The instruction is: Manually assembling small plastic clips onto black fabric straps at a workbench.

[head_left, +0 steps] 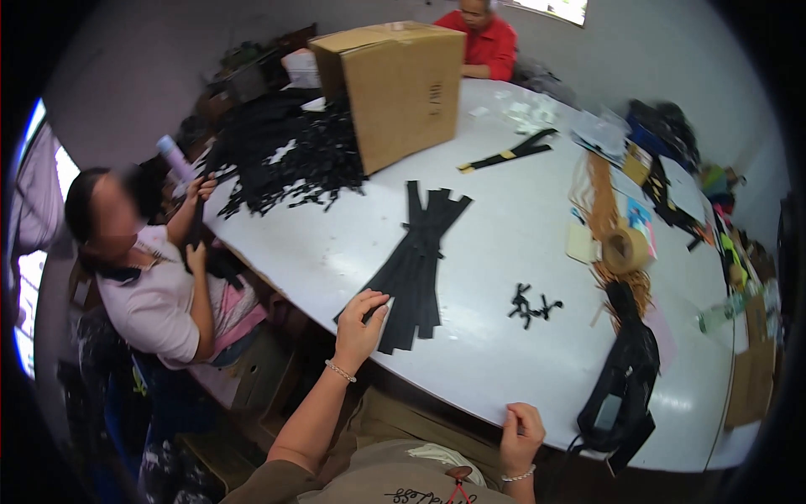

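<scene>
A fanned bundle of black straps (416, 260) lies on the white table (495, 244) in front of me, crossed near its far end. My left hand (361, 329) is at the bundle's near left corner, with thumb and fingers closed on the end of a black strap. Close to the table's front edge, my right hand (522, 433) has its fingers curled in; whatever it may hold is hidden. Between that hand and the middle of the table lies a small heap of short black pieces (533, 305).
A large cardboard box (403, 101) stands beside a black pile of strips (294, 151). One person (168, 294) sits at the left holding black material; another (491, 42) is behind the box. Rightward lie a tape roll (625, 250), tan cords (600, 193) and a black bag (625, 370).
</scene>
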Motion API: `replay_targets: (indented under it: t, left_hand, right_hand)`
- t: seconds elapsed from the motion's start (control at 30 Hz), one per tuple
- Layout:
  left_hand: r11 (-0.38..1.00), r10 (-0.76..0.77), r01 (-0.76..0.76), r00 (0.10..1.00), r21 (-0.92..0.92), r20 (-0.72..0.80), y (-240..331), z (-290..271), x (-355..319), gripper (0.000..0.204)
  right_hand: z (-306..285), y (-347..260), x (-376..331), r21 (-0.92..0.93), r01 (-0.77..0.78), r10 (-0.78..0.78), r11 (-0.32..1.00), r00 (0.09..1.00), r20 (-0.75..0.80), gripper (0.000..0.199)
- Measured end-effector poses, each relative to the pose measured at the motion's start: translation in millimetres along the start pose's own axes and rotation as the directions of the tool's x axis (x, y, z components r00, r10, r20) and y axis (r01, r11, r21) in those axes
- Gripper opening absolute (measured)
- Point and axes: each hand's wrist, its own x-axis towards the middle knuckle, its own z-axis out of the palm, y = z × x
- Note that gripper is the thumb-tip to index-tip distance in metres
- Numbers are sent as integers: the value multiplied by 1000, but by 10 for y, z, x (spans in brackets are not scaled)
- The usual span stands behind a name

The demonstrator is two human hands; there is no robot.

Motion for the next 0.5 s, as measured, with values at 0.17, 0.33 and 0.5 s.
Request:
replay_targets:
  t: [0.17,0.33,0.5]
  left_hand:
    - [943,-313,293,942,-160,-118,-612,-562,470,20]
    - [773,-546,366,800,-519,-248,-1681,-1208,1295,23]
    - [951,-260,309,738,-30,-623,-2488,-1840,1876,24]
  right_hand:
    - [45,74,214,-13,-108,109,994,993,40,5]
    - [202,20,302,-91,-31,34,995,999,26,6]
    - [242,159,275,-149,74,-77,986,997,-13,8]
